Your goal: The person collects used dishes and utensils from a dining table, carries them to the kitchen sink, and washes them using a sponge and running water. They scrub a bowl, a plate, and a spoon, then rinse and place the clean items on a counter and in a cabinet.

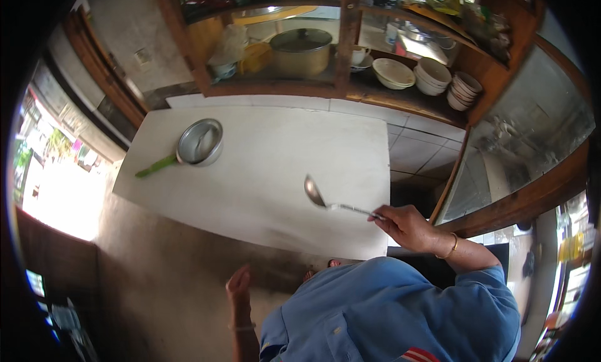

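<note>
My right hand (406, 228) grips a metal ladle (350, 208) by the end of its handle. The ladle's bowl points left, over the white tabletop (267, 164). My left hand (239, 284) hangs beside my body, in front of the table's near edge; its fingers look close together and blurred, and I see nothing in it. Toward the table's far left stands a small metal saucepan (200, 143) with a green handle (157, 166). A pale shape shows inside the pan, too unclear to name.
Behind the table is a wooden cabinet (350, 42) holding a lidded pot (301, 52), stacked bowls (432, 75) and a yellow container (255, 56). Its glass-paned door (521, 127) swings out on the right, near my right arm. A bright doorway (65, 183) lies at left.
</note>
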`<state>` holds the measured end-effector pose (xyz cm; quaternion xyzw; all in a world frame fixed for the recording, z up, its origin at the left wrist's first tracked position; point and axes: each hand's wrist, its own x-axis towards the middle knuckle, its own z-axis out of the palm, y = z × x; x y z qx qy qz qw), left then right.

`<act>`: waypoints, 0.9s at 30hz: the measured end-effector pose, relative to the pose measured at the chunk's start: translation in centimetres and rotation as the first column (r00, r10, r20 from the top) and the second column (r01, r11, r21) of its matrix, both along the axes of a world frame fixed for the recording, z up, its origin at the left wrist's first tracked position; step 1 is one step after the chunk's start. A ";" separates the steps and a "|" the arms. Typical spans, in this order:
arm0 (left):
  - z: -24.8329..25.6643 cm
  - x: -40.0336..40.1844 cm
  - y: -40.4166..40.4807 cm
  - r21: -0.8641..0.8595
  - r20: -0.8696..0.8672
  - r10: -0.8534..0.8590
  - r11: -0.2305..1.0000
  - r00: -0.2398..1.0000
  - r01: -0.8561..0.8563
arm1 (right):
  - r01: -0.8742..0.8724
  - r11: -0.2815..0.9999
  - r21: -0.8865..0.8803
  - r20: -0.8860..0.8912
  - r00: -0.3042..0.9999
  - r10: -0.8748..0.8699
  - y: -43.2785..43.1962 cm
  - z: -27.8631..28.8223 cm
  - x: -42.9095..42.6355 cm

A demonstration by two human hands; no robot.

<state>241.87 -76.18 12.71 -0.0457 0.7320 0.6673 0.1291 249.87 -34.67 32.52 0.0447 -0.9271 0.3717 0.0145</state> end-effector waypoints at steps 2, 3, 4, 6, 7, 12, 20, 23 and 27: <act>3.0 -1.6 3.8 -0.007 -0.105 -0.177 0.984 0.979 0.177 | -0.025 0.996 -0.081 -0.028 0.999 0.023 -1.3 0.8 -2.4; 4.2 -2.5 6.0 0.004 -0.126 -0.272 0.962 0.954 0.275 | -0.047 0.997 -0.062 -0.029 0.999 0.045 -1.6 0.7 -3.7; 6.2 -3.0 8.5 0.051 -0.183 -0.333 0.937 0.925 0.347 | -0.071 0.994 -0.089 -0.055 0.996 0.066 -2.1 0.4 -5.4; 11.0 -3.5 14.6 0.230 -0.240 -0.372 0.876 0.897 0.424 | -0.091 0.988 -0.121 -0.133 0.988 0.075 -2.9 -1.8 -8.5; 12.9 -3.9 17.2 0.365 -0.237 -0.342 0.836 0.909 0.410 | -0.103 0.987 -0.125 -0.187 0.979 0.079 -3.2 -3.0 -9.8; 13.7 -6.3 22.3 0.659 -0.100 -0.193 0.722 0.976 0.210 | -0.226 0.971 -0.082 -0.226 0.953 0.202 -4.5 -3.4 -10.5; 10.4 -5.7 17.2 0.625 0.008 0.118 0.775 0.993 -0.097 | 0.472 0.820 0.323 -0.868 0.493 0.058 7.4 4.4 -14.8; 10.1 -5.0 17.0 0.616 0.011 0.111 0.782 0.994 -0.094 | 0.617 0.679 0.397 -0.876 0.476 0.080 9.9 4.3 -19.9; 10.2 -3.6 16.2 0.577 0.040 0.127 0.807 0.991 -0.126 | 0.671 0.633 0.385 -0.900 0.425 0.096 11.7 4.2 -26.1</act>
